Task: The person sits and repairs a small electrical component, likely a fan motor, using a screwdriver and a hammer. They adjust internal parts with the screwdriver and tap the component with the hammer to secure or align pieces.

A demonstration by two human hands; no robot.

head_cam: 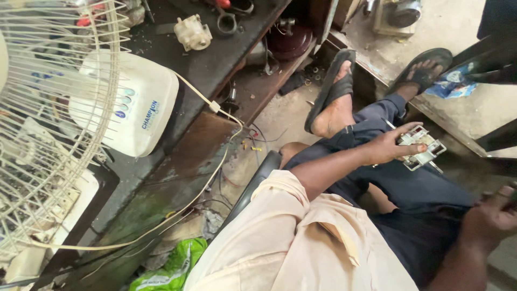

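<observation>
Seated person: left hand (389, 146) grasps a small white switch assembly (421, 146) above the lap, well apart from the worktop (207, 67). Right hand (493, 215), at the lower right, closed; contents cannot be told. Fan grille (54, 124) over the worktop's left edge.

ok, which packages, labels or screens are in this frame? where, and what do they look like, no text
Fan base: on the dark workbench, left; white rounded panel with a small blue printed label and a row of pale round buttons.
Green packet: on the floor below the bench, bottom centre; crumpled, bright green with white print.
Blue wrapper: on the floor by the far sandalled foot, top right; crumpled, blue and white.
No screens in view.
</observation>
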